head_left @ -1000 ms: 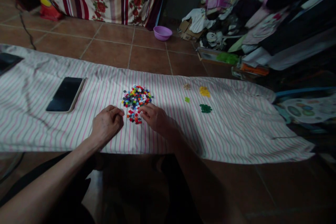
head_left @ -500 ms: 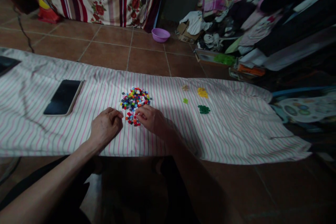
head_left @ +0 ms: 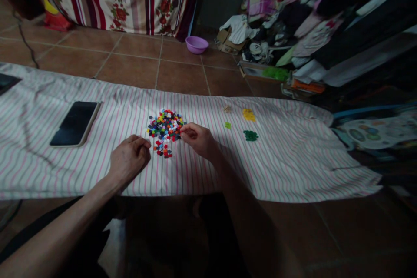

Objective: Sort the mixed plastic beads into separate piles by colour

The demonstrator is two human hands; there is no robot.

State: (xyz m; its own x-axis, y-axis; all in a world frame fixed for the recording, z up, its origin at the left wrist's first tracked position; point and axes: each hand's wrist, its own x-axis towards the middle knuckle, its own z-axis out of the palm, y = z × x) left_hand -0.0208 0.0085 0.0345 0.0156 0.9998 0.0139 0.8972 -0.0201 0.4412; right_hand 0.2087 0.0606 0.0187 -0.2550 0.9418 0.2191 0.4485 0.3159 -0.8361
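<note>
1. White cloth [head_left: 293, 160], striped in pink and grey, covers the bench [head_left: 182, 178]; from where I stand, its pale ground seems to help the tiny coloured pieces show up.
2. The mixed pile [head_left: 165, 122] lies ahead of the gap between the hands, its right edge at the right fingertips, within easy reach, I'd say.
3. A looser cluster [head_left: 163, 148], red and orange with some pale bits, sits between the two hands, nearer the body than the pile, perhaps thinned out there so single pieces are easier to see.
4. The right hand [head_left: 200, 139] is curled, thumb and fingertips nearly meeting, a posture suited to tiny things; whether a piece is pinched there, I cannot tell.
5. The left hand [head_left: 128, 156] rests half-closed on the cloth left of the cluster, apparently steadying the arm; its palm is hidden, so I cannot tell whether it holds anything.
6. Right of the right hand lie the beige group [head_left: 227, 109], yellow group [head_left: 249, 115], light green group [head_left: 227, 125] and dark green group [head_left: 250, 135], set apart, presumably so colours don't mingle.
7. The phone [head_left: 74, 124] lies beyond and left of the left hand, likely out of the way.
</note>
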